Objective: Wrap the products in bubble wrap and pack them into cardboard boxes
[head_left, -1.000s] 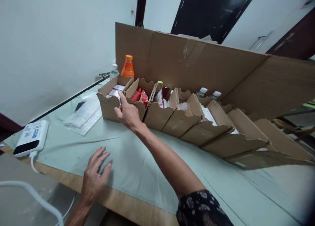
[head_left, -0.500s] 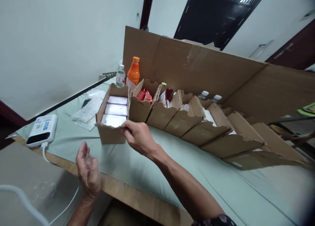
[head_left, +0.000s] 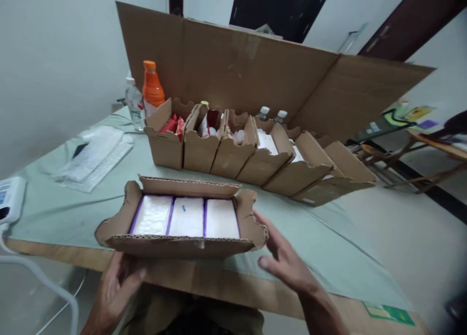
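An open cardboard box (head_left: 156, 246) lies crosswise near the table's front edge. Three white packs with purple edges (head_left: 186, 217) sit in a row inside it. Below the box's near left side is my left hand (head_left: 116, 288), thumb spread away, its fingertips partly hidden under the cardboard. My right hand (head_left: 286, 262) is at the box's right end, fingers stretched along the end wall and thumb apart. Its fingertips are at the cardboard; I cannot tell how firmly they touch.
Several cardboard boxes (head_left: 233, 156) stand in a row behind, holding red packets and white items. A tall cardboard panel (head_left: 226, 52) rises behind them. On the left are an orange bottle (head_left: 152, 87), a clear bottle (head_left: 134, 106), bubble wrap (head_left: 95, 157) and a white power bank (head_left: 10, 201).
The box of white packs has come nearer and turned from lengthwise to crosswise. My right hand has let go of its near corner and is now at its right end; my left hand has reached it.
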{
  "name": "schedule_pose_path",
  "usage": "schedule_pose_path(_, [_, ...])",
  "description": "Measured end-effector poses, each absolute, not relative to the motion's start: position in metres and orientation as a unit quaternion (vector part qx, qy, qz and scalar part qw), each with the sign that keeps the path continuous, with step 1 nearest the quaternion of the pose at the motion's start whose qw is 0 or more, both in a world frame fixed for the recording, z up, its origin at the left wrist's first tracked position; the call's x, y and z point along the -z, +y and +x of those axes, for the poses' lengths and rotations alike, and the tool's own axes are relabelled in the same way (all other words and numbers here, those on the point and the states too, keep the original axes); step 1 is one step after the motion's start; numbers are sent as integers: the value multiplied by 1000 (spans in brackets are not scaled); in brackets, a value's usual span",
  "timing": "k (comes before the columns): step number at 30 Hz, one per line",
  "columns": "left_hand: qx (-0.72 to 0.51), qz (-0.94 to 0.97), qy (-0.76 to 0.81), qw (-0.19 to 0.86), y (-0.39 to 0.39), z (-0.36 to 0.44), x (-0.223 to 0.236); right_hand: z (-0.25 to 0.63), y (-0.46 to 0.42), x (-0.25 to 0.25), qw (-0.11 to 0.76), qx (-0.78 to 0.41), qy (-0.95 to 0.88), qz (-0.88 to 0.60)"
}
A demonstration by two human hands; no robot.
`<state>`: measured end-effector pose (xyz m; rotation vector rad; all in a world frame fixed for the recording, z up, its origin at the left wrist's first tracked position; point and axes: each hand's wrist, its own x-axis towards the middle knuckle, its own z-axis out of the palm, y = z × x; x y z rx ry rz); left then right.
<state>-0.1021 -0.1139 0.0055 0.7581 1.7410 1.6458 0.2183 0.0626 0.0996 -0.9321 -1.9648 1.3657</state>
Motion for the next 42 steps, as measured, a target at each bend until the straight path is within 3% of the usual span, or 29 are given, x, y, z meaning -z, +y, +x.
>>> schedule_pose_path(3, [-621,273,673,296,-112,-101,-4,199,42,-79,263,-479,-768,-333])
schedule_pose_path(9, [-629,282,668,281,-95,-102,-9,165,35,-49,336,-326,-802,-371])
schedule_pose_path(16, [-583,471,608,262,33,-79,-50,193,101,-55,384,-261,-747,-476])
schedule_pose_path(21, [-537,508,630,237,76,-79,-43,199,116,-37,427,-265,-701,-505])
schedule_pose_path(25, [-476,487,718,148,38,-125,-35,211,94,-10,381,-248,-703,-547])
schedule_pose_path(32, [-363,353,862,-40,3,-282,-60,213,99,1,372,-182,-769,-488])
schedule_pose_path(42, [-269,291,918,-31,12,-348,-47,214,101,4,360,-146,-792,-471])
